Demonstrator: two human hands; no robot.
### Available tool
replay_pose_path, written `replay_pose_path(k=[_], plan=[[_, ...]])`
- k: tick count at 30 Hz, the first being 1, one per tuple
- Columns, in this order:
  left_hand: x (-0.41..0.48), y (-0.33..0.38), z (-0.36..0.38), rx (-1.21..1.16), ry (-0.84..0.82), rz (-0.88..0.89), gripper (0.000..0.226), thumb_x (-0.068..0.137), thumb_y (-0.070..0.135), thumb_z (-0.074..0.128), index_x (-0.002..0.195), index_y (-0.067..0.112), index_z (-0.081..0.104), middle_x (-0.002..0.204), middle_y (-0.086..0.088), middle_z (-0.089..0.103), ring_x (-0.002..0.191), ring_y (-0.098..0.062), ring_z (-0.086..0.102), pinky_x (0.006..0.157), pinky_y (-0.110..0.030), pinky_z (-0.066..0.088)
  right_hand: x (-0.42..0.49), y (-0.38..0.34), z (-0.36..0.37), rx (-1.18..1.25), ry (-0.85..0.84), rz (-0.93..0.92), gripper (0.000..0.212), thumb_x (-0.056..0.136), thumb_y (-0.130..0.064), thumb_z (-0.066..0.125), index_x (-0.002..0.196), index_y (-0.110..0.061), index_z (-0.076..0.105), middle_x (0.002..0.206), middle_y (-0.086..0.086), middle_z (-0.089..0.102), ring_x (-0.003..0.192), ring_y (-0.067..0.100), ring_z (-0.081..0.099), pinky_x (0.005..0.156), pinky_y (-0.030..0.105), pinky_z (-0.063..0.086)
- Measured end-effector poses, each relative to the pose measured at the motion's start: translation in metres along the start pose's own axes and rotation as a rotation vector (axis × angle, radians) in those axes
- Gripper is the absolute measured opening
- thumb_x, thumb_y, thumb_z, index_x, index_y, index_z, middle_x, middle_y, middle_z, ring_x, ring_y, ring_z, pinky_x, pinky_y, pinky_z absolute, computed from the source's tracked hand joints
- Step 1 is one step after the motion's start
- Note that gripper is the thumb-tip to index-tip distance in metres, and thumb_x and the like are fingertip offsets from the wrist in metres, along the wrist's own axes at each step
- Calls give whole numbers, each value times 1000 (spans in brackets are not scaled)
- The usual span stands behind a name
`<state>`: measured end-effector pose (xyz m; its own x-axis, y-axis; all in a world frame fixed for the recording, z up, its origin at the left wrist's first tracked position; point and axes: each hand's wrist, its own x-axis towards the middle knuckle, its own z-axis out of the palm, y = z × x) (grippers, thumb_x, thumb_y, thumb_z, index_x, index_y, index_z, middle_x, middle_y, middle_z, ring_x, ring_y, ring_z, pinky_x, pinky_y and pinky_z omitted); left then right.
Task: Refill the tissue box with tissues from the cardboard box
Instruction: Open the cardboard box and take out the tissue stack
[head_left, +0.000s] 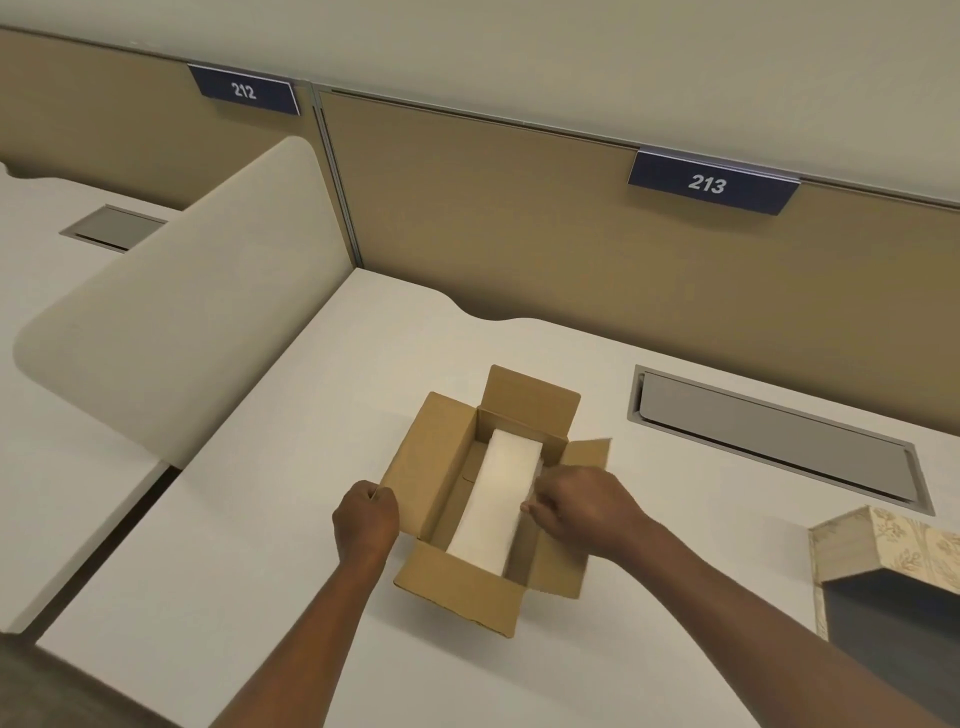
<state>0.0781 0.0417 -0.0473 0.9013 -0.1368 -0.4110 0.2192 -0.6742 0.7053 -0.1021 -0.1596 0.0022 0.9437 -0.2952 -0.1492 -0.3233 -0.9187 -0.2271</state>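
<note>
A brown cardboard box (431, 457) stands open on the white desk, its flaps spread outward. Inside lies a long white stack of tissues (498, 499). My left hand (366, 519) is closed on the edge of the box's left flap. My right hand (576, 501) reaches into the box from the right, its fingertips curled against the right side of the tissue stack. The tissue box (893, 566), covered in beige floral pattern with a dark open interior, lies at the desk's right edge, partly cut off by the frame.
A grey cable hatch (774, 436) is set into the desk behind and right of the cardboard box. A tan partition wall (519, 218) with signs 212 and 213 runs along the back. A cream divider panel (171, 312) separates the neighbouring desk at left.
</note>
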Motion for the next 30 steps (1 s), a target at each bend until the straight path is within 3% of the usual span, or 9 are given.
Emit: replay_pose_path(k=[5,8,13,15,19,23,25,27,30], plan=[[3,-4,3,-53,-1,-99,21,91,12,42,82,10,61,71,-13,67,49,-23,62,45,-26,48,-13,6,25,173,-55,265,24,95,-38,55,84,-16,57,86,0,62,76,19,59,59,28,40],[5,-6,5,-86,-23,-139,21,90,10,41,81,10,60,72,-15,67,49,-24,59,45,-27,48,-15,3,34,285,-11,374,26,94,-36,60,83,-12,58,85,3,62,74,20,61,63,33,47],[9,-8,8,-56,-84,-179,23,89,6,39,89,0,62,73,-19,65,51,-25,55,46,-28,46,-18,2,42,336,-7,409,32,94,-36,61,74,-17,45,80,1,55,66,16,49,57,28,37],[8,-6,8,-8,-65,-144,21,89,7,42,92,1,62,83,-18,67,62,-28,59,55,-34,52,-19,4,43,316,-6,434,32,95,-37,59,73,-19,45,80,0,54,65,16,48,56,27,36],[-1,1,4,247,118,159,29,87,6,58,115,8,59,114,-16,58,98,-35,59,76,-43,51,-19,1,40,355,85,494,27,94,-35,58,74,-19,51,79,-1,59,69,17,55,60,31,46],[-21,22,6,563,307,802,45,80,-1,64,124,7,61,121,-17,58,108,-36,55,84,-46,50,-16,-22,34,604,236,526,18,93,-36,64,84,-21,59,78,-9,64,73,7,61,57,22,45],[-32,32,15,557,221,1047,41,82,5,65,122,8,62,119,-14,61,105,-32,59,83,-42,53,-12,-39,31,809,247,571,17,93,-42,64,99,-26,60,89,-12,66,81,5,63,61,17,43],[-41,37,28,496,29,1095,37,87,18,64,123,12,58,115,-8,63,99,-25,62,77,-33,55,-5,-54,29,1034,194,667,36,93,-50,62,121,-28,56,113,-6,67,99,12,65,75,21,49],[-44,33,57,446,-251,739,51,92,41,59,138,20,47,134,-2,59,116,-22,61,88,-32,53,7,-67,30,1382,66,830,65,96,-57,54,151,-28,34,155,1,41,139,25,44,106,38,41]])
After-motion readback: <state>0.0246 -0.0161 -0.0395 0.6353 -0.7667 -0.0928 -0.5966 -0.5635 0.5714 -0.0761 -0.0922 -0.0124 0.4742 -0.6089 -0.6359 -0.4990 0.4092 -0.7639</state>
